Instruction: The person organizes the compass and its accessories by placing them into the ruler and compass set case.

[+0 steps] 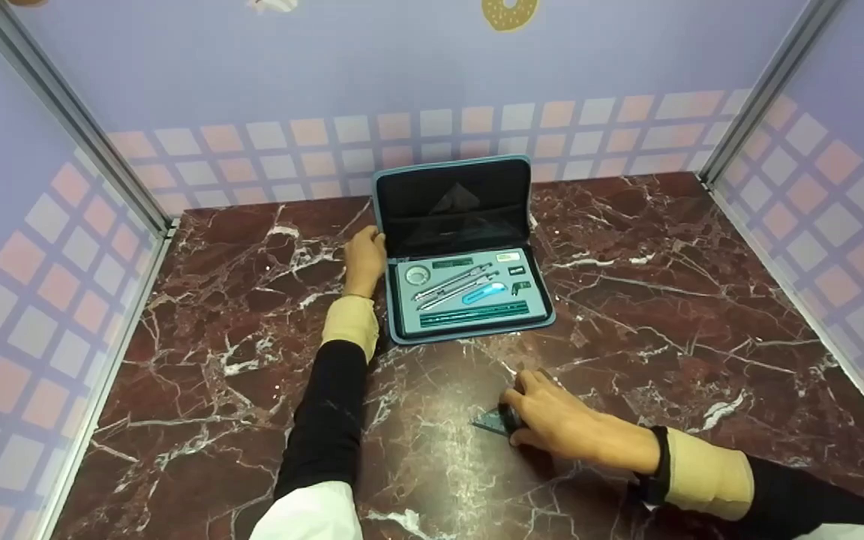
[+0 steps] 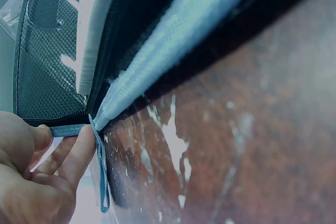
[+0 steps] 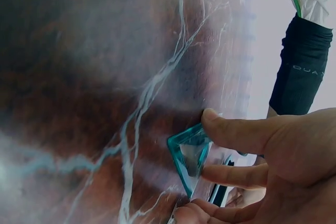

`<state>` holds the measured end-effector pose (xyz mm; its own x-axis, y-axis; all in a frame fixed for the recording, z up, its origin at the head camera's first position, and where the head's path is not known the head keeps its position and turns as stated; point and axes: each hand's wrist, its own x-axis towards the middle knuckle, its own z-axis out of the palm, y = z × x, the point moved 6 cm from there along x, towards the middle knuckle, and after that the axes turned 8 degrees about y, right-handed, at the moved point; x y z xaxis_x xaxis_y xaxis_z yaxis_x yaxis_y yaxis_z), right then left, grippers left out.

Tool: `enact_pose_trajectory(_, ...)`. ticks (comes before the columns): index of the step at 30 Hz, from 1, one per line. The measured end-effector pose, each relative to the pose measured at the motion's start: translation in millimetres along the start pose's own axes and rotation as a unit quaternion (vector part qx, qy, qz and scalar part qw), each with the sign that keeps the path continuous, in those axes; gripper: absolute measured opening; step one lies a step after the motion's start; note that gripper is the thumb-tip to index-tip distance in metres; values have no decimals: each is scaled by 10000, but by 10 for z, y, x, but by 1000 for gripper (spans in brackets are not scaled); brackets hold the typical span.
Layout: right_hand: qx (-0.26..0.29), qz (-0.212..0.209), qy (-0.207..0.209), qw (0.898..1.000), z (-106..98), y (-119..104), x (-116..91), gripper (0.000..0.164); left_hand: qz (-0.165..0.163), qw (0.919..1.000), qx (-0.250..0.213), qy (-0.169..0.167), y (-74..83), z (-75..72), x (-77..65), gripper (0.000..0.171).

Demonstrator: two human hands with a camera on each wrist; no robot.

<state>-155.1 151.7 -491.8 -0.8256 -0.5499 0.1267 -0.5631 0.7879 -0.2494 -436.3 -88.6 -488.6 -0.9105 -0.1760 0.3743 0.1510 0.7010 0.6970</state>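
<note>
An open blue zip case [image 1: 469,334] stands at the back middle of the table, its black lid [image 1: 451,199] raised with a clear triangle in the mesh pocket. My left hand [image 1: 366,261] is at the case's left hinge corner. In the left wrist view, its thumb and fingers pinch a short blue fabric tab [image 2: 68,130]; a strap [image 2: 103,187] hangs below. Nearer to me and to the right, my right hand [image 1: 563,420] grips a teal transparent set square [image 3: 176,158] by its edge, low over the table, with one pointed corner sticking out leftward.
A grey tray [image 1: 409,300] in the case carries two compasses [image 1: 454,281], a blue cutter [image 1: 483,292], teal rulers [image 1: 477,313], a round tape-like ring [image 1: 418,275], an eraser [image 1: 508,257] and a sharpener [image 1: 516,270]. Patterned panels enclose the dark red marbled table [image 1: 664,285].
</note>
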Motion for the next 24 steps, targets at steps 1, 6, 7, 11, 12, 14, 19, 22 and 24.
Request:
enact_pose_trajectory(1,17,30,7,10000,-1,-5,4,41,-10,10000,0,9,0,-2,3,26)
enact_pose_trajectory(6,129,285,-84,9995,3,-8,17,40,-83,10000,44,-34,-1,0,6,23)
enact_pose_trajectory(7,126,334,-118,9993,3,-7,19,40,-111,9999,42,-72,-3,5,5,22)
enact_pose_trajectory(11,-31,472,-224,9986,10,-4,30,42,-157,9998,-10,-95,-5,9,3,20)
enact_pose_trajectory(12,-73,501,-249,9984,13,-5,34,42,-147,9998,-43,-84,-3,7,2,20)
enact_pose_trajectory(14,-92,531,-266,9982,14,-18,42,42,-110,9999,-77,-17,0,-2,2,21)
enact_pose_trajectory(19,131,693,-250,9972,19,-37,44,41,1,10000,-19,86,2,-14,-2,27)
enact_pose_trajectory(22,193,710,-198,9971,18,-47,40,39,44,10000,36,78,0,-12,-2,29)
enact_pose_trajectory(24,167,656,-131,9976,13,-53,44,39,56,9999,34,84,-1,-14,4,29)
